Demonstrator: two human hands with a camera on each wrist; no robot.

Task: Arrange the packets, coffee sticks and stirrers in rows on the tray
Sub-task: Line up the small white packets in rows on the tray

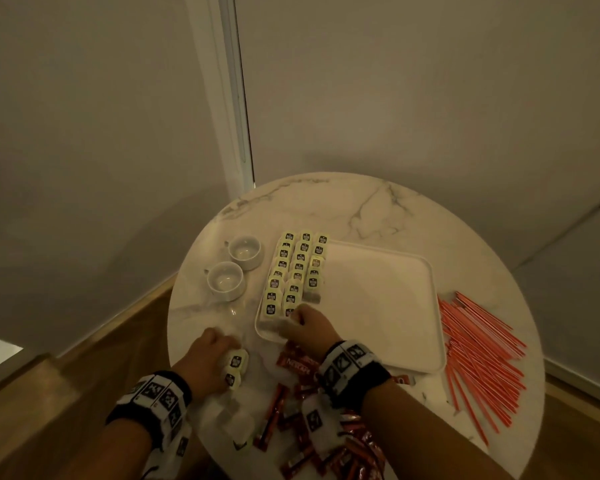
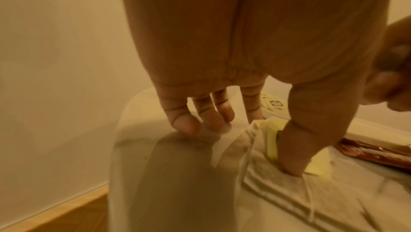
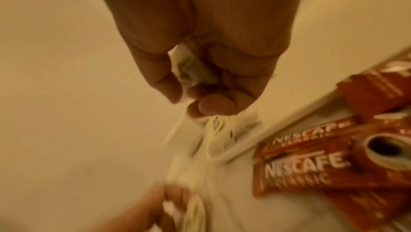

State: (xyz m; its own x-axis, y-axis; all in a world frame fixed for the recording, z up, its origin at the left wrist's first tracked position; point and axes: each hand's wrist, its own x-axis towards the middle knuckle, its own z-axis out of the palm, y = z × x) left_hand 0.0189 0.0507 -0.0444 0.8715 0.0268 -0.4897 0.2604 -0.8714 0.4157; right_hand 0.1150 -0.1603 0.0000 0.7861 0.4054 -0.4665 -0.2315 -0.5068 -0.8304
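— Two white cups [image 1: 234, 268] at far left of the round marble counter [image 1: 326, 209], just beside the tray. And nearer?

— Left hand [image 1: 208, 358] low on the counter, fingers [image 2: 184, 123] spread and pointing down, tips touching the surface, thumb pressing on loose tea bags [image 1: 236, 367] with yellow tags.

— Further right?

— White tray [image 1: 378, 296], its left part filled with rows of yellow-tagged tea bag packets [image 1: 297, 268]; tag print too small to read. Right hand [image 1: 307, 327] at the tray's near left corner, fingers [image 3: 211, 107] curled, pinching one tea bag [image 3: 193, 70] just over the rim.

— Any writing?

— "NESCAFE CLASSIC" on red coffee sticks [image 3: 311, 165], heaped on the counter beside the tray's near edge, under the right wrist. Orange stirrers [image 1: 478, 358] fanned out at far right, off the tray.
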